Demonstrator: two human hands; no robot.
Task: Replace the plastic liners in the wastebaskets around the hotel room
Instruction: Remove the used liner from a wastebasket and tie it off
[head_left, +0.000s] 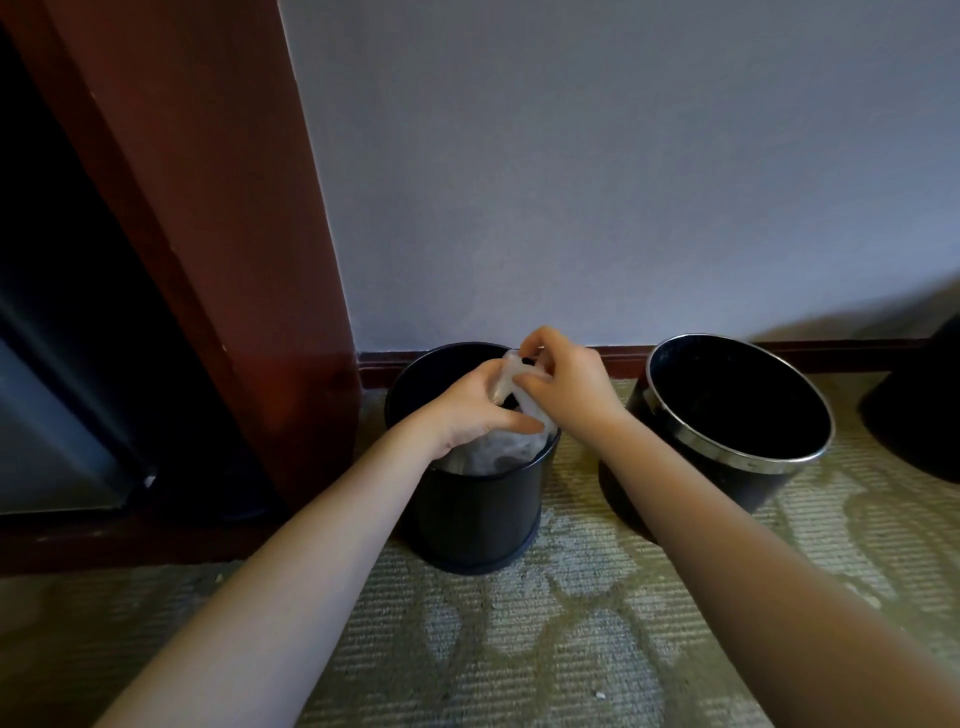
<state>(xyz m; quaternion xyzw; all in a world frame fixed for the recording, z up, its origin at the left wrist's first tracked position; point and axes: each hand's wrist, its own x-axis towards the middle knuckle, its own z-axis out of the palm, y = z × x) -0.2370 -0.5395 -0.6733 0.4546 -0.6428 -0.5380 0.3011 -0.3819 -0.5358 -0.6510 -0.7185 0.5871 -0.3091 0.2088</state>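
A small black wastebasket (478, 514) stands on the carpet by the wall. A translucent white plastic liner (493, 452) is bunched up in its mouth. My left hand (467, 410) grips the gathered liner over the basket's opening. My right hand (563, 379) pinches the liner's upper end just to the right, fingers curled. A second black wastebasket (727, 457) with a silver rim leans tilted to the right, its inside dark with no liner visible.
A dark red wooden post (218, 234) and a dark cabinet opening (62, 338) lie to the left. The pale wall (597, 182) and red skirting board run behind. Patterned green carpet (519, 634) covers the floor. A dark object (919, 415) sits at far right.
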